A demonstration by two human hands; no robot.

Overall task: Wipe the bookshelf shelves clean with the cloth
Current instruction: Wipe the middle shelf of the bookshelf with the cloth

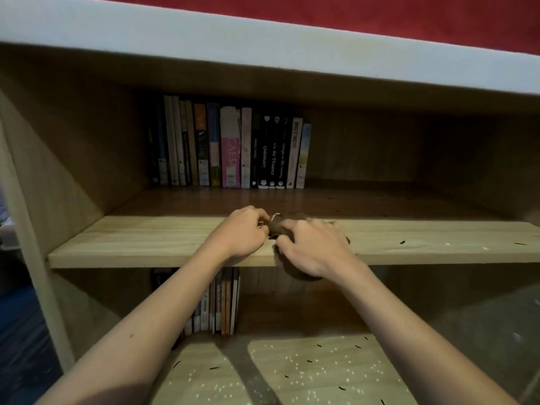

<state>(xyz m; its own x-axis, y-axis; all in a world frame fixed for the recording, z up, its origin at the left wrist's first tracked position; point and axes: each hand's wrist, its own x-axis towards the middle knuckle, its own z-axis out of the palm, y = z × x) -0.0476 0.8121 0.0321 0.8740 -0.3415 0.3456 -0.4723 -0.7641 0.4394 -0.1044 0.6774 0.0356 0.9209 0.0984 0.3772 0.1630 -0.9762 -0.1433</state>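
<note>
A wooden bookshelf fills the view. On its middle shelf (140,244), near the front edge, lies a small brown cloth (277,226), bunched up. My left hand (242,232) pinches the cloth's left end. My right hand (312,247) lies over its right part, fingers curled on it, and some of the cloth hangs over the shelf edge below that hand. Most of the cloth is hidden under my hands. Small dark and white specks dot the middle shelf at the right (403,242) and the lower shelf (306,369).
A row of upright books (230,147) stands at the back of the middle shelf, left of centre. More books (216,302) stand on the lower shelf under my left forearm. The top board (204,45) overhangs above. The left side panel (26,229) is close by.
</note>
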